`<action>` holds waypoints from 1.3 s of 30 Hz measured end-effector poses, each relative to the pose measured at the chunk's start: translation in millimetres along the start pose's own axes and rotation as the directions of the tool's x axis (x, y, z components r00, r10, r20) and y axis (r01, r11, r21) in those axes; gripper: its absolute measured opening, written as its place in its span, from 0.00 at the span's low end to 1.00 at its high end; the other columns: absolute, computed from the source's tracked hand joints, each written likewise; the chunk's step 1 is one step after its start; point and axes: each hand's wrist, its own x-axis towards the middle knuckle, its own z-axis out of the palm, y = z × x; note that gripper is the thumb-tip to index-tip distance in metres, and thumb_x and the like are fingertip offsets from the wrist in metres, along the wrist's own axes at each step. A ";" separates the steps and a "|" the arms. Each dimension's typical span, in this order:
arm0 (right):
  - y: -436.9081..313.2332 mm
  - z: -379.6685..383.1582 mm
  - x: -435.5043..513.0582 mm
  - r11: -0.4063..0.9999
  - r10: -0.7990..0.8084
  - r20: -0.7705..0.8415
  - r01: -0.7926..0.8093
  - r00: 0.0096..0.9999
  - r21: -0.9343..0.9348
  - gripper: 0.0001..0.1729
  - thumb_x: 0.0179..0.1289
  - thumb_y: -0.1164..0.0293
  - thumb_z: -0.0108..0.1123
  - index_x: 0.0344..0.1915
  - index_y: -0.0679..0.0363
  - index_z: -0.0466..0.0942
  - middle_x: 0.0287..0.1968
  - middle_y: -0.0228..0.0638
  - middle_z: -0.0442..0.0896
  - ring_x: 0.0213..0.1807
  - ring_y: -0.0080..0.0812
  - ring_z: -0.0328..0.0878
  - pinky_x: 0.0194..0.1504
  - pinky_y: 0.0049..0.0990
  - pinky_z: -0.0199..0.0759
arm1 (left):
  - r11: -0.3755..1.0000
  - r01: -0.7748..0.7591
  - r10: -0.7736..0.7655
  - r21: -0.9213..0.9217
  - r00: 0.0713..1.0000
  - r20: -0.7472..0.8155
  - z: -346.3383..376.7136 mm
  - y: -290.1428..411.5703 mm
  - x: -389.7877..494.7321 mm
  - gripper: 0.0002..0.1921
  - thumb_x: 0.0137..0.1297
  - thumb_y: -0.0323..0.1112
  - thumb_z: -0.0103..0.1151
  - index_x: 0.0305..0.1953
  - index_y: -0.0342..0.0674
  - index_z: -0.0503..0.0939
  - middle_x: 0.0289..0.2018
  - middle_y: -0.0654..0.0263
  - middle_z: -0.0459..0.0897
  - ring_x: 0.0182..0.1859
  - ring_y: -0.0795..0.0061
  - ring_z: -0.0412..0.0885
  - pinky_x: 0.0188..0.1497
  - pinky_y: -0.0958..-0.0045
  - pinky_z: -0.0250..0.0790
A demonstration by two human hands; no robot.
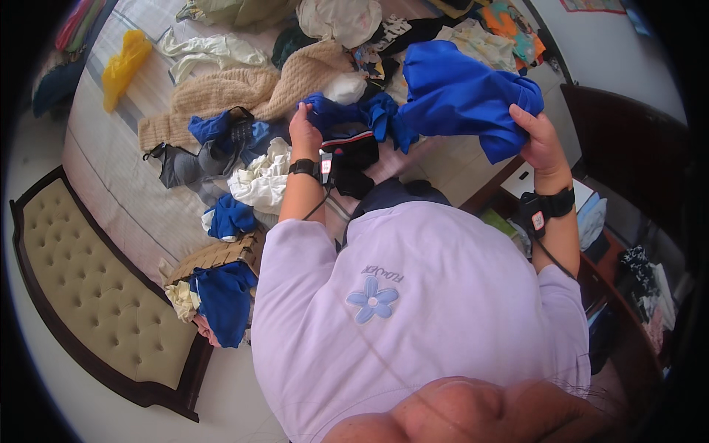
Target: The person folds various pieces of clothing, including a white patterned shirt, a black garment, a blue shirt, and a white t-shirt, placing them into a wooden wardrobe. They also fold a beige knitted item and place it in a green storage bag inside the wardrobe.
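My right hand (540,135) grips a bright blue cloth garment (462,97) by its right end, and the garment hangs bunched above the bed's edge. My left hand (304,130) is raised over the clothes with its fingers pinched at the end of a dark blue garment (335,109). Near that hand lie a black garment with a red and white stripe (354,147), a white crumpled garment (263,180) and a grey bra (194,160). Behind them stretches a beige knitted textile (227,91).
More clothes are heaped on the bed (111,149), with a yellow plastic bag (126,69) at its far left. A woven basket (213,257) draped with clothes stands beside the tufted headboard (99,288). A dark wooden desk (615,277) is at my right.
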 end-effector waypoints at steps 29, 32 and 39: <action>18.3 96.6 61.8 0.955 -0.219 0.090 0.232 0.972 -0.186 0.15 0.69 0.71 0.52 0.53 0.64 0.75 0.44 0.33 0.82 0.45 0.22 0.78 0.49 0.23 0.73 | 0.803 -0.479 0.097 0.355 0.693 0.715 201.6 88.6 -188.6 0.39 0.62 0.40 0.64 0.69 0.39 0.54 0.58 0.58 0.71 0.53 0.71 0.75 0.54 0.68 0.71; 9.8 74.4 55.9 0.987 -0.011 0.224 -0.026 0.975 0.159 0.18 0.74 0.64 0.47 0.55 0.64 0.74 0.48 0.36 0.83 0.48 0.29 0.81 0.51 0.29 0.77 | 0.567 -0.499 0.144 0.655 0.843 0.518 197.8 77.7 -175.6 0.35 0.59 0.39 0.68 0.63 0.38 0.60 0.49 0.61 0.75 0.45 0.73 0.79 0.44 0.72 0.74; 46.8 59.9 45.2 0.781 0.361 0.679 -0.605 0.640 0.155 0.32 0.75 0.51 0.41 0.63 0.67 0.68 0.59 0.45 0.77 0.55 0.39 0.78 0.58 0.35 0.73 | 0.811 0.252 -0.507 0.528 0.753 0.419 174.7 11.4 -155.1 0.31 0.66 0.50 0.52 0.64 0.35 0.62 0.52 0.58 0.78 0.45 0.63 0.82 0.43 0.62 0.78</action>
